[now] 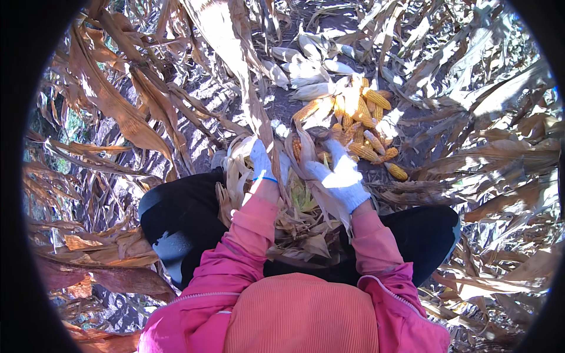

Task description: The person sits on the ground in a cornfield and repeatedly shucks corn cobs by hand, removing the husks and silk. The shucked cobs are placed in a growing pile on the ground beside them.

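My left hand (261,162), in a white knit glove with a blue cuff edge, is among pale dry corn husks (238,161) in front of my left knee. A hanging dry corn leaf (263,125) crosses it and hides part of the fingers, so its grip is unclear. My right hand (339,178), gloved alike, is closed on a peeled-back corn husk (314,176). Between both hands a partly husked corn cob (297,148) shows orange kernels. Just beyond my right hand lies a pile of bare yellow corn cobs (363,114).
Several ears still in their husks (309,73) lie behind the pile. Loose husks (309,225) gather between my bent legs (185,225). Dry corn stalks and leaves stand close on the left (119,106) and lie to the right (494,154). Sunlight glares on the ground.
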